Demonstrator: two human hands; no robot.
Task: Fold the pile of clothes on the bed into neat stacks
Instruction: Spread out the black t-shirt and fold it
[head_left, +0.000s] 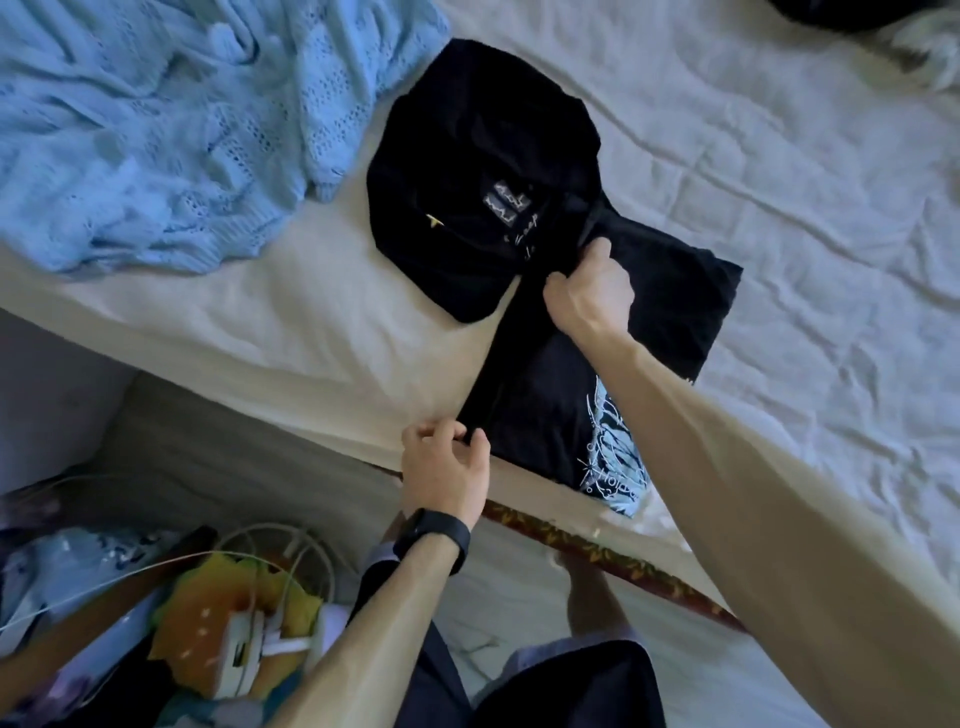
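The right hand (589, 291) curls its fingers round the far end of the black T-shirt's (545, 415) folded edge. The left hand (447, 467), at 7 o'clock from it, pinches the near corner. The T-shirt lies on the bed (805, 208) by its near side. A folded black top (478, 156) touches it at 11 o'clock, with a blue knit (156, 130) at 10 o'clock.

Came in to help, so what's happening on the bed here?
A person is folding a black printed T-shirt at the edge of the bed. The right hand grips its far end and the left hand pinches its near corner. A folded black garment lies just beyond, and a rumpled light blue knit lies nearby.
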